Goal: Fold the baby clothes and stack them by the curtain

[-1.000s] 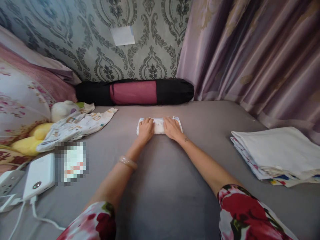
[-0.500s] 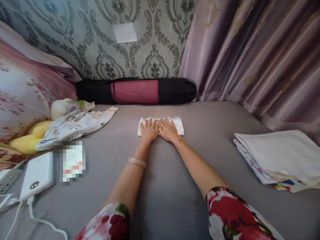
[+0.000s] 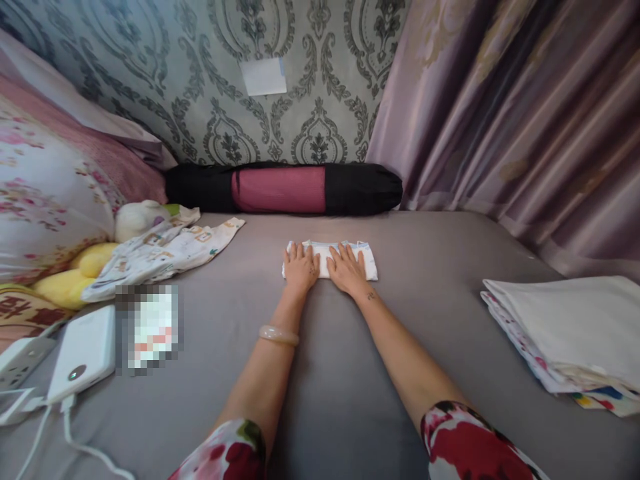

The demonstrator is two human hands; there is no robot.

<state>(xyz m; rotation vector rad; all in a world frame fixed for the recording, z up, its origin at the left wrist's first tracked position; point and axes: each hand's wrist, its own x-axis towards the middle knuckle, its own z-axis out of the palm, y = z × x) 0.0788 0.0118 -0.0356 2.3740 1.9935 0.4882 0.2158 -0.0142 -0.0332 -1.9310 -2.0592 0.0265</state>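
A small folded white cloth (image 3: pixel 325 264) with pale blue along its far edge lies flat on the grey bed sheet (image 3: pixel 340 373). Whether it is a garment or a diaper I cannot tell. My left hand (image 3: pixel 301 269) rests palm down on its left half, fingers spread. On the right half lies my right hand (image 3: pixel 347 270), also flat with its fingers apart. A narrow strip of the white cloth shows between both hands, and its outer ends stick out past them.
A black and pink rolled bag (image 3: pixel 279 190) lies along the wall. On the right is a stack of folded cloths (image 3: pixel 575 327). To the left are a printed baby garment (image 3: pixel 170 253), yellow plush (image 3: pixel 70 283), a white power bank (image 3: pixel 83 350) with cables, and a power strip (image 3: pixel 25 360).
My hands first gripped the bundle's two ends, then came together flat at its middle. Now they have moved apart, still pressed on it. The bundle looks flatter and shows plain white.
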